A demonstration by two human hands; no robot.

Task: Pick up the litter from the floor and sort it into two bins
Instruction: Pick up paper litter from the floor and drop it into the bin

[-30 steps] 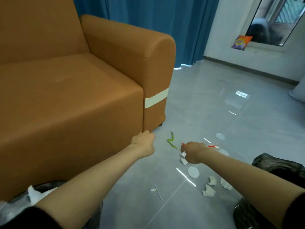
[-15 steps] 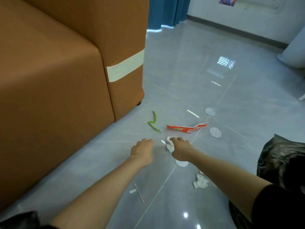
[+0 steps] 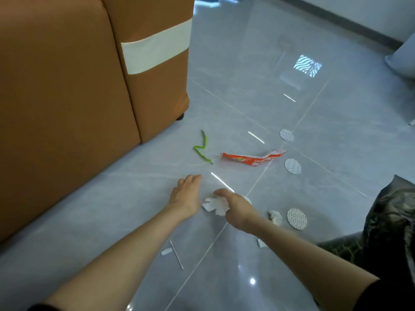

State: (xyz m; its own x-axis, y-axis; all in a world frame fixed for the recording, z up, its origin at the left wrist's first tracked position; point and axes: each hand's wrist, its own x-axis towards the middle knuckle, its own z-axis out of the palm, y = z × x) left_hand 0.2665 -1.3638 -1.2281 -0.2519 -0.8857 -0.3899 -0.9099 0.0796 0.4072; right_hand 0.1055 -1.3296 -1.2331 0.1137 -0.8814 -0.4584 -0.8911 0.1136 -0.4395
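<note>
Litter lies scattered on the grey tiled floor. My right hand (image 3: 235,204) grips a crumpled white tissue (image 3: 214,205) low over the floor. Beside it my left hand (image 3: 187,191) hovers with loosely curled fingers and holds nothing. Beyond the hands lie a green strip (image 3: 202,148) and a torn red wrapper (image 3: 251,158). Three round white pads (image 3: 286,135) (image 3: 292,166) (image 3: 296,218) lie to the right, with another crumpled tissue (image 3: 275,216) near my right wrist. A cotton swab (image 3: 176,254) and a small white scrap (image 3: 166,251) lie under my left forearm.
An orange sofa (image 3: 67,97) with a white tape band fills the left side. A bin lined with a black bag (image 3: 390,221) stands at the right edge. A small white scrap (image 3: 261,243) lies by my right forearm. A white object (image 3: 402,61) sits far right.
The view has tilted further down and come closer to the floor. My right hand has drawn the white tissue back toward me; my left hand has loosened beside it.
</note>
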